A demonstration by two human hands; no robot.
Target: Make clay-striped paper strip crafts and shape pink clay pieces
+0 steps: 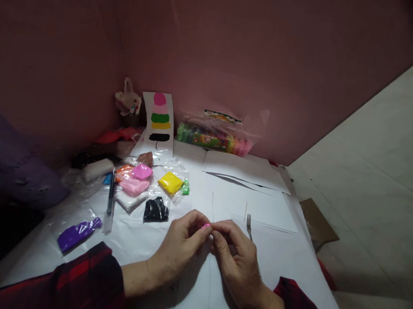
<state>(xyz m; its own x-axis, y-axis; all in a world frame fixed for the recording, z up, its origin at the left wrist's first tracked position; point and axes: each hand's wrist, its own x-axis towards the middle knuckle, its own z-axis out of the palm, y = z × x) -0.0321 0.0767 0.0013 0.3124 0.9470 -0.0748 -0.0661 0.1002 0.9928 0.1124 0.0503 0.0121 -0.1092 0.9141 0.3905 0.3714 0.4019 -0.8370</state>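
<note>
My left hand (182,240) pinches a small piece of pink clay (206,226) between thumb and fingertips. The fingertips of my right hand (235,254) meet it from the right, thumb and forefinger pressed together at the clay's edge. Both hands are held over the white paper (192,275), and a thin line runs up and down between them. Just behind my right hand lies a metal fork (249,225), partly covered by the hand. A bag of black clay (156,210) is to the left of my left hand.
Bags of yellow (170,183), pink (134,185) and purple clay (77,234) lie left, beside a pen (110,200). A painted colour sheet (160,123) and a bag of coloured sticks (214,138) stand against the wall. A thin stick (245,211) lies near the fork.
</note>
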